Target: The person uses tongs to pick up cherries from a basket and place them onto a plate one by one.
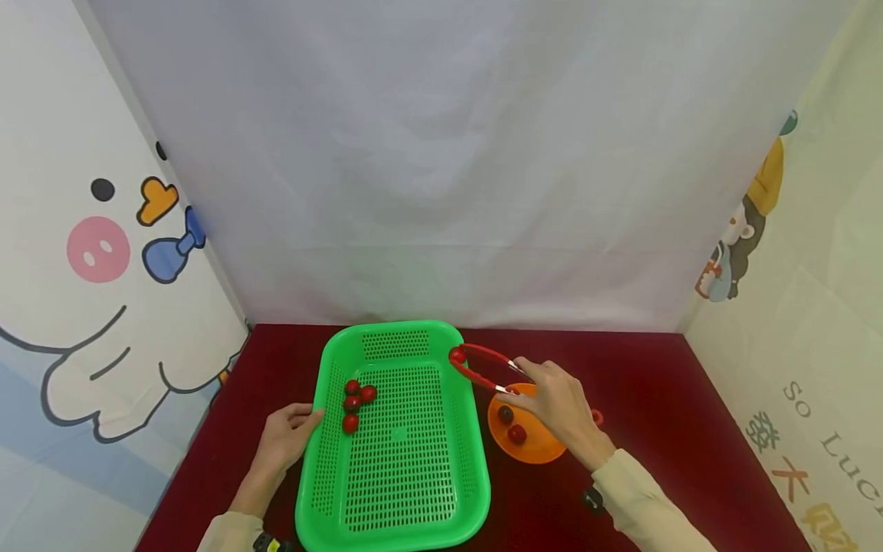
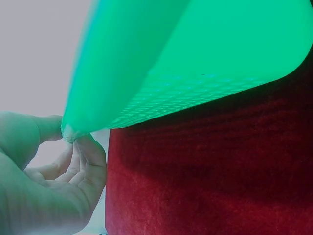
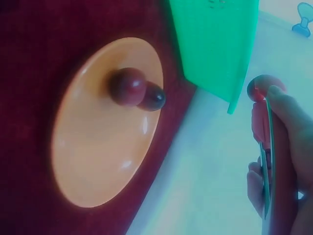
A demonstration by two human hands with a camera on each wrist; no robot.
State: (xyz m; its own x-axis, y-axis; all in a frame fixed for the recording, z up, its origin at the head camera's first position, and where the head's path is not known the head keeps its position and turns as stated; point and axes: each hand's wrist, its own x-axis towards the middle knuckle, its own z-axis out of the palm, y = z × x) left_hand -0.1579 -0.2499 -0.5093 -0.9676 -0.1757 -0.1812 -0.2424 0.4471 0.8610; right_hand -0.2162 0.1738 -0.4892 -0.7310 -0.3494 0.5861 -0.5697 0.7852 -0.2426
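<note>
In the head view, your right hand (image 1: 562, 402) grips the red tongs (image 1: 486, 352), which hold a small red tomato (image 1: 457, 355) ahead and left of your fingers, by the right rim of the green basket (image 1: 393, 540). Your left hand (image 1: 286, 437) holds its left rim. The left wrist view shows your thumb and fingers pinching that rim. In the right wrist view, the tomato is well apart from the orange plate (image 3: 98, 156).

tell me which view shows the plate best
The right wrist view: the plate appears large, uncovered by the right hand. The head view shows it smaller, partly hidden behind that hand; left wrist doesn't show it.
</note>
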